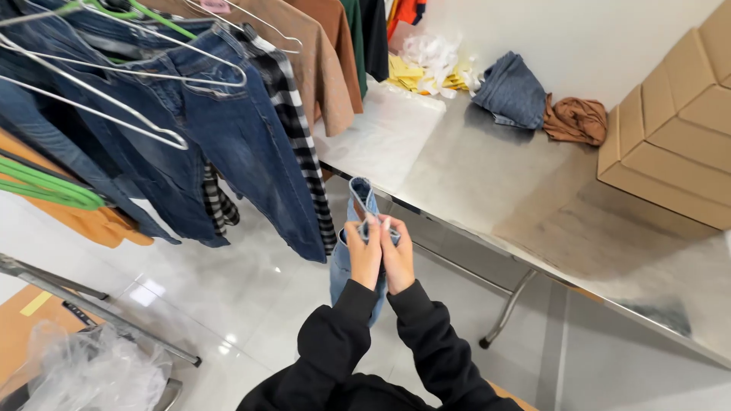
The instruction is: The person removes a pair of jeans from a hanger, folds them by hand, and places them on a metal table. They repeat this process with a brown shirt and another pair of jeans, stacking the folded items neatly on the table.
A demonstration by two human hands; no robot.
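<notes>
While hanging over the floor just off the front edge of the tabletop (487,175), held up by its top edge: one pair of light-blue jeans (339,278), pinched between left hand (364,259) and right hand (397,260), thumbs side by side, both clenched on the denim. Seemingly squaring up the top edge, to judge by the grip, with any further handling calling for an even hold on both sides. Counted: two hands, one pair of jeans in them, two crumpled garments on the tabletop, namely one blue denim bundle (512,93) and one brown bundle (575,120), plus one stack of cardboard boxes (670,129) and one rack of hung clothes (228,129) at left.
</notes>
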